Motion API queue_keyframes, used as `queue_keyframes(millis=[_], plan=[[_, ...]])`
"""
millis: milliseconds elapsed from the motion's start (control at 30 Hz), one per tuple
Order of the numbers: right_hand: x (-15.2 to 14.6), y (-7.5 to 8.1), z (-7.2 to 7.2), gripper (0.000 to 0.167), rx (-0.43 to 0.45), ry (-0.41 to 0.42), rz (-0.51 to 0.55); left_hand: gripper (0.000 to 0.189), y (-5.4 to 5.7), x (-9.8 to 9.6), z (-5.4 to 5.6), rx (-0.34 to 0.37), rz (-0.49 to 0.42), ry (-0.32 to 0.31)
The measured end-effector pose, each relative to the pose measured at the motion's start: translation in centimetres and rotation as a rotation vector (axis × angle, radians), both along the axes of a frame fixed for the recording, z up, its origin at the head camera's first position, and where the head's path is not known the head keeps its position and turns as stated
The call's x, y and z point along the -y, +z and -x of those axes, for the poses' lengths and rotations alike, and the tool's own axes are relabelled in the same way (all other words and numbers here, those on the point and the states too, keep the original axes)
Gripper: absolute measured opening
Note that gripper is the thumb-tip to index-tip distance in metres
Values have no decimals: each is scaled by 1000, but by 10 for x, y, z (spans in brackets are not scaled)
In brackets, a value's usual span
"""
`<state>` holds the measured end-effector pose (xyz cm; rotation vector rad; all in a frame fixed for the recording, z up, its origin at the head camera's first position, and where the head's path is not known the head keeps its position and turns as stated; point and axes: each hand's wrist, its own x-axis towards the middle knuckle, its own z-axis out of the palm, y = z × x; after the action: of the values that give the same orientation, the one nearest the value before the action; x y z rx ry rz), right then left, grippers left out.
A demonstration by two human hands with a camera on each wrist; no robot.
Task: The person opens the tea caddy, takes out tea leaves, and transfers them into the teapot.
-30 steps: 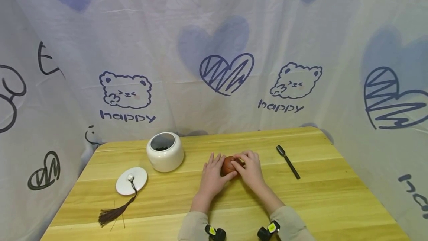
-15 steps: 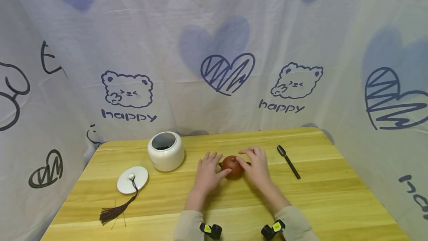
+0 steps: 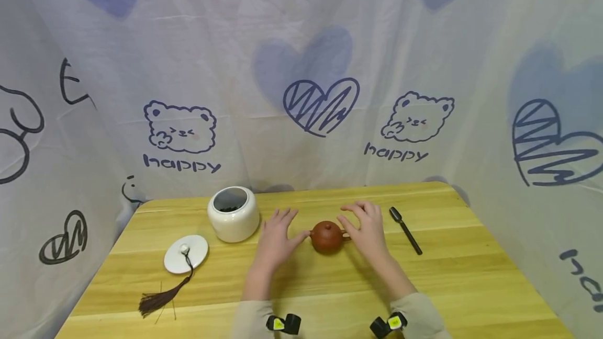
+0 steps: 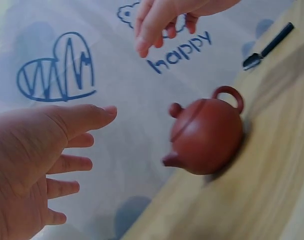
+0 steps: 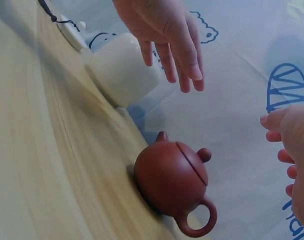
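Observation:
A small reddish-brown clay teapot with its lid on stands upright on the wooden table, spout to the left and handle to the right. My left hand hovers at the spout side with fingers spread; the left wrist view shows a gap between its thumb and the teapot. On the handle side, my right hand is raised with loosely bent fingers and nothing in them. The right wrist view has the teapot apart from both hands.
Left of the teapot stands a white ceramic jar with dark contents. Its white lid, with a dark tassel, lies nearer the front left. A black scoop lies on the right. Printed cloth hangs behind the table.
Both hands have drawn away from the teapot, the left to the left and the right to the right. The right fingers have left the lid knob, and the whole teapot now shows.

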<state>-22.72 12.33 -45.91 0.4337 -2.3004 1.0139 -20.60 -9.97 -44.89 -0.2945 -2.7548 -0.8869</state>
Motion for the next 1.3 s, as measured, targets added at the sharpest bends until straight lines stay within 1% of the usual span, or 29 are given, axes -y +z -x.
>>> queue_keyframes(millis=[167,333,467,567,700,833,1000,1200,1300], plan=[[1,4,-3,22,-17,10,1,60,12,9,-7,-16,12,26],[3,5,-1,24,-84,22,-5,60,26,18,-14,-63,31,39],[5,8,1,25,-135,43,2,60,35,28,-19,-73,34,55],[10,13,1,24,-143,73,9,60,40,37,-22,-70,24,72],[19,19,2,22,-128,108,7,60,45,53,-27,-81,14,107],[29,24,3,22,-127,135,4,61,50,70,-33,-70,7,150],[41,26,5,24,-113,172,-10,63,53,90,-40,-12,-15,196],[57,26,8,29,-56,195,-41,66,51,114,-47,50,-70,247],[66,25,11,31,-44,215,-65,67,48,124,-49,53,-99,287]])
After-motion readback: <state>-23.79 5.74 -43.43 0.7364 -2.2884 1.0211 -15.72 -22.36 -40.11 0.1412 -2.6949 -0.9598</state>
